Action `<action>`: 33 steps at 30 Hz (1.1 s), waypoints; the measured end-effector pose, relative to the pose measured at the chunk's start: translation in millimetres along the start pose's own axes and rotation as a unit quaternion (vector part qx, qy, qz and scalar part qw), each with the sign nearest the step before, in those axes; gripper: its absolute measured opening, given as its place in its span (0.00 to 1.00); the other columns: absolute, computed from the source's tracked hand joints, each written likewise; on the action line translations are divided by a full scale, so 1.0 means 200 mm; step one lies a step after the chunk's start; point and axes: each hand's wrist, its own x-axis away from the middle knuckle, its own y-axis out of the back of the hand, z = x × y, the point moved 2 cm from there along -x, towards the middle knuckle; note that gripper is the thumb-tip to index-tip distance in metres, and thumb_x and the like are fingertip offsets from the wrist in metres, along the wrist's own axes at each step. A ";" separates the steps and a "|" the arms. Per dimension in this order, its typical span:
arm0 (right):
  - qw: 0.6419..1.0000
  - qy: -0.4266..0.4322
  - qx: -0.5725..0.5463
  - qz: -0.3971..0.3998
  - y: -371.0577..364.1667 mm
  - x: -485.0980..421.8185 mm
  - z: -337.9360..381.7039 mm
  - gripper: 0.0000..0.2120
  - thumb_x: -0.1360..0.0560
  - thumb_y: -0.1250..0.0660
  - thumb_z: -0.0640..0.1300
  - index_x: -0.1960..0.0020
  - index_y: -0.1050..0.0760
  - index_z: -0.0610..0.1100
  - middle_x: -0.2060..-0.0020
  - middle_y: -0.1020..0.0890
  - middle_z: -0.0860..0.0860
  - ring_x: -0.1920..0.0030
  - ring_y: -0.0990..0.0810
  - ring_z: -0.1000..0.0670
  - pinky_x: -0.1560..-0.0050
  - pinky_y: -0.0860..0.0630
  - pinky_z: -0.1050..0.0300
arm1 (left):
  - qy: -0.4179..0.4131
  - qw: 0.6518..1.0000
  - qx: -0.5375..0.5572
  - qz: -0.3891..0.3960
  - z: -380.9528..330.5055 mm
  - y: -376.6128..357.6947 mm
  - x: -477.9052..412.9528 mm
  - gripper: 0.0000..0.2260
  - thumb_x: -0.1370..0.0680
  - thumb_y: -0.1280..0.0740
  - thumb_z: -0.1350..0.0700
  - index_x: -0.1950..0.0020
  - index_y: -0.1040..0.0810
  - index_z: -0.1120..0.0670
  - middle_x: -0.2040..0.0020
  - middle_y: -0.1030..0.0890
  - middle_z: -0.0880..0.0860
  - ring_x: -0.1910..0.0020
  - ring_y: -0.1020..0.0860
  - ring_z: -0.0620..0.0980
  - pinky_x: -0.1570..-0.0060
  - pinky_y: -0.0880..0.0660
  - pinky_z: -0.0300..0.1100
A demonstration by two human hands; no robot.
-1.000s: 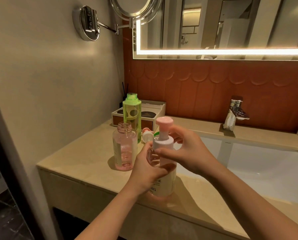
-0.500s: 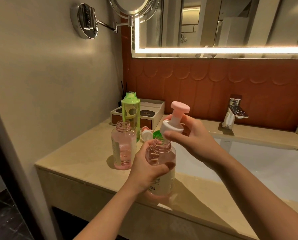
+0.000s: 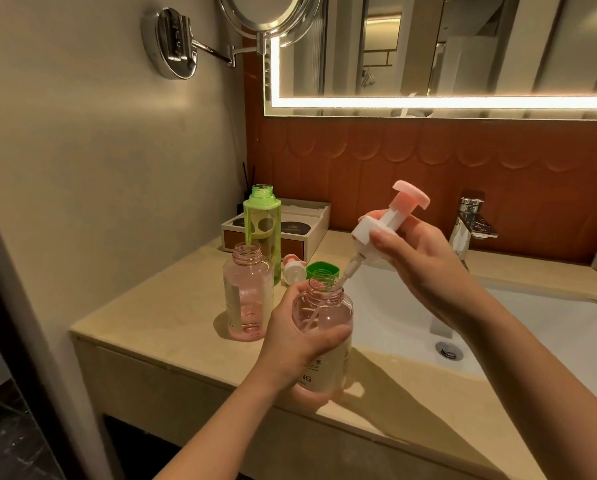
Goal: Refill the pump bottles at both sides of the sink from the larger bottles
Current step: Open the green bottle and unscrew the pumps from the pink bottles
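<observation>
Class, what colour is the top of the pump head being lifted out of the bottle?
Pink, on a white collar, seen in the head view: pump head.

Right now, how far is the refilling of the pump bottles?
Done: the green bottle and second pink bottle stand open, green cap and a loose pump head beside them. In hand: the left hand grips the pink pump bottle; the right hand holds its pump head, tube in the neck. Left: pouring, closing, the other side.
</observation>
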 end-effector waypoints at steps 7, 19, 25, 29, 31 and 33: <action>0.998 -0.022 -0.040 -0.044 0.06 0.02 -0.02 0.12 0.32 0.39 0.52 0.49 0.28 0.53 0.53 0.21 0.55 0.49 0.22 0.57 0.54 0.25 0.71 | 0.005 1.000 -0.002 -0.008 -0.02 0.00 0.00 0.26 0.38 0.25 0.51 0.43 0.30 0.44 0.46 0.21 0.41 0.47 0.22 0.38 0.52 0.25 0.31; 0.981 -0.058 -0.159 -0.095 0.19 0.06 -0.04 0.23 0.39 0.32 0.57 0.47 0.27 0.49 0.56 0.16 0.57 0.44 0.20 0.53 0.37 0.29 0.62 | 0.008 0.999 -0.024 -0.021 -0.04 -0.01 0.01 0.24 0.33 0.25 0.58 0.44 0.31 0.42 0.47 0.23 0.38 0.51 0.23 0.32 0.57 0.28 0.23; 0.960 -0.080 -0.221 -0.153 0.26 0.08 -0.08 0.19 0.34 0.35 0.53 0.49 0.27 0.41 0.53 0.18 0.49 0.48 0.19 0.51 0.40 0.26 0.57 | 0.000 0.999 -0.013 -0.037 -0.04 -0.02 0.03 0.29 0.38 0.21 0.49 0.42 0.30 0.45 0.45 0.21 0.42 0.48 0.22 0.36 0.54 0.26 0.28; 0.938 -0.106 -0.258 -0.204 0.30 0.06 -0.14 0.13 0.26 0.39 0.51 0.50 0.28 0.41 0.48 0.22 0.45 0.47 0.20 0.49 0.45 0.21 0.56 | -0.012 0.998 -0.019 -0.057 -0.05 0.00 0.06 0.31 0.43 0.24 0.46 0.42 0.29 0.47 0.47 0.20 0.43 0.49 0.21 0.37 0.55 0.26 0.28; 0.928 -0.147 -0.260 -0.223 0.32 0.05 -0.20 0.11 0.23 0.39 0.48 0.50 0.29 0.40 0.45 0.24 0.43 0.44 0.22 0.47 0.45 0.22 0.53 | -0.020 0.997 -0.028 -0.066 -0.06 0.02 0.08 0.28 0.41 0.22 0.49 0.44 0.28 0.47 0.48 0.20 0.42 0.50 0.22 0.35 0.55 0.26 0.27; 0.927 -0.196 -0.231 -0.221 0.32 0.04 -0.26 0.14 0.23 0.37 0.48 0.45 0.31 0.38 0.43 0.26 0.42 0.42 0.25 0.45 0.44 0.24 0.52 | -0.028 0.996 -0.040 -0.080 -0.06 0.05 0.11 0.28 0.40 0.21 0.47 0.44 0.28 0.47 0.50 0.20 0.40 0.50 0.22 0.35 0.54 0.27 0.28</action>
